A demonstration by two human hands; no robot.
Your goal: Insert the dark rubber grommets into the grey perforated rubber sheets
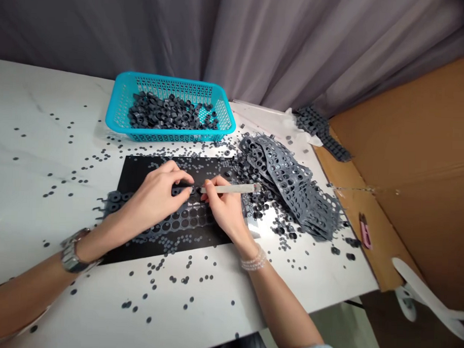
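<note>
Head view: grey perforated strip in left fingers, pale tool in right fingers.

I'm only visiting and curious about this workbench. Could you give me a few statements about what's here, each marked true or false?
1. The right hand holds a pale-handled tool. True.
2. The watch is worn on the right wrist. False: it is on the left wrist; the right one wears a pale bracelet.
3. Small dark pieces lie inside the blue basket. True.
4. The pink-handled snips lie in the basket. False: they lie on the brown cardboard, at the picture's right.
5. The left hand is over the black mat. True.
6. The curtain behind the table is bright yellow. False: it is greyish.
</note>
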